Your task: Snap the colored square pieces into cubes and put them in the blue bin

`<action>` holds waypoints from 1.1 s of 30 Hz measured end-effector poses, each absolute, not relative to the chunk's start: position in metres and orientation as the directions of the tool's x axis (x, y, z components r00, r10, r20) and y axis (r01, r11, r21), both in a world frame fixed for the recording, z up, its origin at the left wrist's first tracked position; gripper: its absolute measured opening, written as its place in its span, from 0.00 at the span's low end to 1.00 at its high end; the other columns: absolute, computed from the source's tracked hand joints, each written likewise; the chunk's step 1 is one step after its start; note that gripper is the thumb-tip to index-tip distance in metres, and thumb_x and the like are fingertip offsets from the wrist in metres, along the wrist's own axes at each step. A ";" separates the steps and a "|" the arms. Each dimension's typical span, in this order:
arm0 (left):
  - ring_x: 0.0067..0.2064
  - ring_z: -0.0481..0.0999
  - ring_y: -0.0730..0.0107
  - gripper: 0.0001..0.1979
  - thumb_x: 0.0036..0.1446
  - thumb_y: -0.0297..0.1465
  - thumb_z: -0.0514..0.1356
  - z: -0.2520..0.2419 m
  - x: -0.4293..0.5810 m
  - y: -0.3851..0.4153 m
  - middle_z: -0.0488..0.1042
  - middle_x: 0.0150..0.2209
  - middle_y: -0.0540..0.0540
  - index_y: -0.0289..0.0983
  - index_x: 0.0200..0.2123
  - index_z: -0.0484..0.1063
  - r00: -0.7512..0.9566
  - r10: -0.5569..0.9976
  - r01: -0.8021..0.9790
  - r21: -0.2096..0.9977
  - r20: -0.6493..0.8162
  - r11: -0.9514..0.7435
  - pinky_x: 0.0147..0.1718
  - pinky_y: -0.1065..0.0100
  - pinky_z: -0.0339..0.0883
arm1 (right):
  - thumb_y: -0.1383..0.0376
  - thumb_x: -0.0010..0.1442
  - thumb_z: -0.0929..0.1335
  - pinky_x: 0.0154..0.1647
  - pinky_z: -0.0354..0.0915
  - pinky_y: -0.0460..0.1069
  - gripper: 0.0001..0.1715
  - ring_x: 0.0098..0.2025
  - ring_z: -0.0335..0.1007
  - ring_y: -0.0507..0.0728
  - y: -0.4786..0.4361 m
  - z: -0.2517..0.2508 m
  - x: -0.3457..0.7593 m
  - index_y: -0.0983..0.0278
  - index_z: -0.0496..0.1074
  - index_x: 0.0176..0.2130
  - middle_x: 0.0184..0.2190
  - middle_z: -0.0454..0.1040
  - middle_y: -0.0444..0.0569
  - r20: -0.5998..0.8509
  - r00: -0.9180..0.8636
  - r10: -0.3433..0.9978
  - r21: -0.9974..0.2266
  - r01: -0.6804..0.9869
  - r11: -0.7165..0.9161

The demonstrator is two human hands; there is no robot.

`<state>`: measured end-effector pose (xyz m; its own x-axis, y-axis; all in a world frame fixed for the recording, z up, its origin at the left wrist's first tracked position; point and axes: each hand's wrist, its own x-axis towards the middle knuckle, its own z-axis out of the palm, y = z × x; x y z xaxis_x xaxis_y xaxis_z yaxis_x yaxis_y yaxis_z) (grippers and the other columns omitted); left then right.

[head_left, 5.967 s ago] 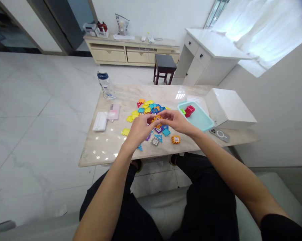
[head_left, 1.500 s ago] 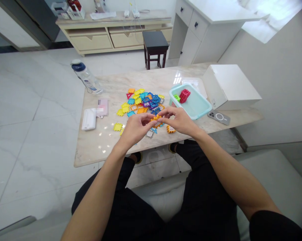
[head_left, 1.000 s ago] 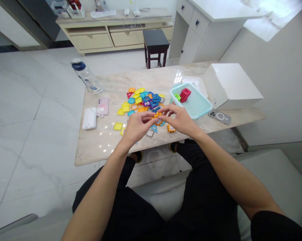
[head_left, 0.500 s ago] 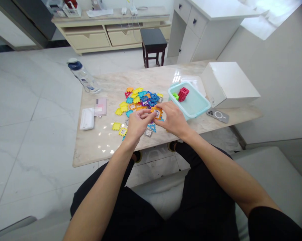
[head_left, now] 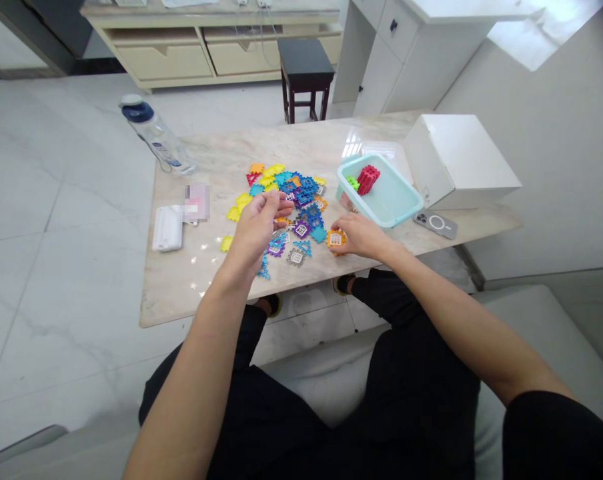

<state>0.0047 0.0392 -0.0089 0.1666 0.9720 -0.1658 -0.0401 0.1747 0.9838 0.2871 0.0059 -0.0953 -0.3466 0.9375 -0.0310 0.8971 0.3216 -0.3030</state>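
My right hand (head_left: 357,235) grips an orange square building tile (head_left: 336,239) with a white window pattern, low at the table's near side. Above the left part of the tile pile hovers my left hand (head_left: 262,220), its fingers apart and nothing visible in them. Loose interlocking tiles lie around and under it: blue tiles (head_left: 309,190), yellow tiles (head_left: 244,200), a purple window tile (head_left: 301,229) and a grey window tile (head_left: 296,257). Some tiles are hidden behind my left hand.
A light teal bin (head_left: 399,200) holds stacked red tiles (head_left: 368,179) and green ones (head_left: 352,182). Right of it are a white box (head_left: 474,157) and a phone (head_left: 435,224). A water bottle (head_left: 161,143) and a white tissue pack (head_left: 167,228) are on the left.
Both hands were together on the orange tile. My left hand has let go and moved left; my right hand has carried the tile right and down. The view has shifted slightly.
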 end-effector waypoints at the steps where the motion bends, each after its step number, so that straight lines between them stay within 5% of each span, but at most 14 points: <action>1: 0.52 0.85 0.58 0.24 0.68 0.56 0.70 -0.009 0.004 0.039 0.86 0.49 0.38 0.41 0.46 0.80 0.176 0.969 -0.032 0.983 -0.172 0.180 0.44 0.65 0.79 | 0.55 0.62 0.84 0.64 0.73 0.62 0.25 0.57 0.81 0.71 0.005 -0.101 0.291 0.65 0.84 0.53 0.51 0.86 0.61 -0.068 -0.357 0.932 -0.289 0.901 0.324; 16: 0.47 0.85 0.62 0.15 0.73 0.46 0.69 0.000 0.010 0.039 0.86 0.45 0.40 0.39 0.44 0.81 0.192 0.959 -0.034 0.976 -0.207 0.217 0.44 0.66 0.77 | 0.54 0.66 0.82 0.61 0.73 0.58 0.28 0.58 0.81 0.70 0.001 -0.124 0.314 0.66 0.82 0.59 0.54 0.84 0.62 -0.198 -0.401 0.895 -0.200 0.910 0.364; 33: 0.45 0.84 0.62 0.09 0.69 0.38 0.71 0.005 0.012 0.036 0.85 0.40 0.41 0.41 0.44 0.78 0.126 0.955 -0.145 0.947 -0.269 0.286 0.40 0.68 0.74 | 0.53 0.66 0.82 0.60 0.73 0.59 0.27 0.57 0.81 0.71 0.005 -0.131 0.320 0.64 0.81 0.58 0.54 0.84 0.62 -0.210 -0.392 0.896 -0.287 0.900 0.326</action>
<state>0.0120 0.0359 0.0052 0.1256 0.9550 -0.2687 -0.1447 0.2856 0.9474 0.3203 0.0055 -0.1308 -0.3918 0.8957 -0.2103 0.9005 0.3264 -0.2874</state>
